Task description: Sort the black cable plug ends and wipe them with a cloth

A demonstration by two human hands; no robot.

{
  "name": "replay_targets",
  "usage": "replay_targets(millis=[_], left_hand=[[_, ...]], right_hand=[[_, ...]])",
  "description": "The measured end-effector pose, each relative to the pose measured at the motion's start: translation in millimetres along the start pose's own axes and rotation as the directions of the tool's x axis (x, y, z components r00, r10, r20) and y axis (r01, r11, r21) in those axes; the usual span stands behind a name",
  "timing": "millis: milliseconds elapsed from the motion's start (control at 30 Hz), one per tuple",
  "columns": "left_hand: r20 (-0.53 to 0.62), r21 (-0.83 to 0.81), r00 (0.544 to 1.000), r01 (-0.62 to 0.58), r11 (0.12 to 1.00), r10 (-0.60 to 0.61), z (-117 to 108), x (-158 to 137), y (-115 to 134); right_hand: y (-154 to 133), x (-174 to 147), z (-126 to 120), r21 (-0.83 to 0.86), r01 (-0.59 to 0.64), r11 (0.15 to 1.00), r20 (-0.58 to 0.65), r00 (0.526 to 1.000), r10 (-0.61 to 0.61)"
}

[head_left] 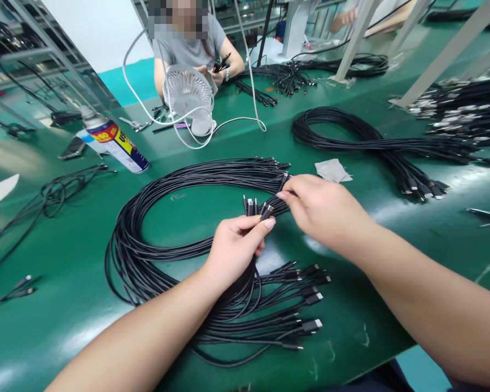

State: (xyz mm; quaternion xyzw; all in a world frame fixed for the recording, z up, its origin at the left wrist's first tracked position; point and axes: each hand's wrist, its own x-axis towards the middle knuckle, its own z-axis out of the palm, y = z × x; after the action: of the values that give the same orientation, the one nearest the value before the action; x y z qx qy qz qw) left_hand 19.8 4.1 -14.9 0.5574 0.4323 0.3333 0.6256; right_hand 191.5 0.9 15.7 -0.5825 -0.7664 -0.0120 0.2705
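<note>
A large looped bundle of black cables (126, 234) lies on the green table in front of me, its plug ends fanned out to the right. My left hand (239, 239) is closed around several cable ends (251, 207), whose plugs stick up above the thumb and fingers. Just to the right, my right hand (316, 204) pinches a black cable (283, 185) near its plug end, between thumb and forefinger. More plugs (314, 296) rest on the table below the left hand.
A spray can (116, 141) and a small white fan (190, 92) stand beyond the bundle. Another cable coil (338, 128) lies at the right, near a white scrap (334, 170). Tweezers (488, 216) are at the right edge. A person (196, 46) sits opposite, holding black pieces.
</note>
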Motion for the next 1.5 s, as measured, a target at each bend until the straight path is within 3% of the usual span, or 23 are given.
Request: replay_targets(millis=[67, 133, 233, 300, 333, 400, 467, 533, 567, 633, 700, 767, 900, 1100, 1200, 1267, 1333, 1433, 1500], left_hand=[[-0.006, -0.021, 1.0, 0.011, 1.0, -0.011, -1, 1, -4], [-0.007, -0.032, 1.0, 0.014, 0.999, -0.014, -1, 2, -6], [-0.01, -0.049, 1.0, 0.018, 0.999, -0.018, -1, 3, -8], [-0.01, -0.049, 1.0, 0.019, 0.999, -0.02, -1, 3, -8], [-0.009, -0.047, 1.0, 0.021, 0.999, -0.021, -1, 4, -8], [-0.005, -0.043, 1.0, 0.027, 0.999, -0.027, -2, 4, -9], [-0.005, -0.044, 0.999, 0.035, 0.998, -0.035, -3, 4, -10], [-0.001, -0.05, 0.999, 0.046, 0.998, -0.046, -5, 4, -11], [-0.001, -0.053, 0.999, 0.053, 0.997, -0.053, -6, 4, -11], [0.006, -0.063, 0.997, 0.078, 0.995, -0.078, -7, 3, -10], [0.011, -0.086, 0.996, 0.09, 0.992, -0.089, -7, 2, -7], [0.013, -0.132, 0.996, 0.094, 0.987, -0.094, -6, 0, -2], [0.042, -0.306, 0.994, 0.113, 0.945, -0.105, -3, -3, 6], [0.1, -0.412, 0.99, 0.136, 0.901, -0.104, -1, -1, 6], [0.13, -0.426, 0.985, 0.156, 0.891, -0.11, -2, -1, 3], [0.162, -0.425, 0.979, 0.181, 0.887, -0.123, -3, -1, 2], [0.191, -0.413, 0.973, 0.196, 0.89, -0.126, -2, -2, 1], [0.203, -0.384, 0.973, 0.184, 0.905, -0.111, -1, -2, -1], [0.192, -0.365, 0.976, 0.167, 0.916, -0.102, 0, -2, -1]], right_hand=[[9, 5, -11, -0.047, -0.07, 0.996, 0.153, 0.985, 0.076], [23, 11, -22, -0.078, -0.139, 0.987, 0.384, 0.91, 0.158], [48, 14, -32, -0.102, -0.212, 0.972, 0.677, 0.701, 0.224], [63, 12, -31, -0.055, -0.193, 0.98, 0.808, 0.568, 0.157], [70, 11, -30, -0.028, -0.179, 0.983, 0.84, 0.528, 0.121], [79, 9, -27, 0.005, -0.19, 0.982, 0.865, 0.493, 0.091], [86, 8, -28, 0.047, -0.253, 0.966, 0.869, 0.487, 0.085], [93, 8, -30, 0.118, -0.329, 0.937, 0.848, 0.525, 0.077], [96, 8, -31, 0.131, -0.362, 0.923, 0.801, 0.587, 0.117], [106, 9, -31, 0.087, -0.421, 0.903, 0.609, 0.739, 0.286], [118, 11, -26, -0.001, -0.477, 0.879, 0.357, 0.821, 0.446], [130, 12, -16, -0.053, -0.49, 0.87, 0.242, 0.839, 0.488], [145, 14, 2, -0.09, -0.521, 0.849, 0.151, 0.835, 0.529], [138, 18, -4, 0.051, -0.519, 0.853, 0.072, 0.854, 0.515], [113, 18, -3, 0.248, -0.444, 0.861, 0.027, 0.891, 0.452], [85, 14, 3, 0.55, -0.321, 0.771, 0.02, 0.928, 0.372], [51, 8, 8, 0.727, -0.206, 0.655, 0.086, 0.974, 0.21], [7, -2, 12, 0.807, -0.106, 0.581, 0.181, 0.981, -0.073], [-7, -4, 11, 0.848, -0.077, 0.524, 0.143, 0.986, -0.087]])
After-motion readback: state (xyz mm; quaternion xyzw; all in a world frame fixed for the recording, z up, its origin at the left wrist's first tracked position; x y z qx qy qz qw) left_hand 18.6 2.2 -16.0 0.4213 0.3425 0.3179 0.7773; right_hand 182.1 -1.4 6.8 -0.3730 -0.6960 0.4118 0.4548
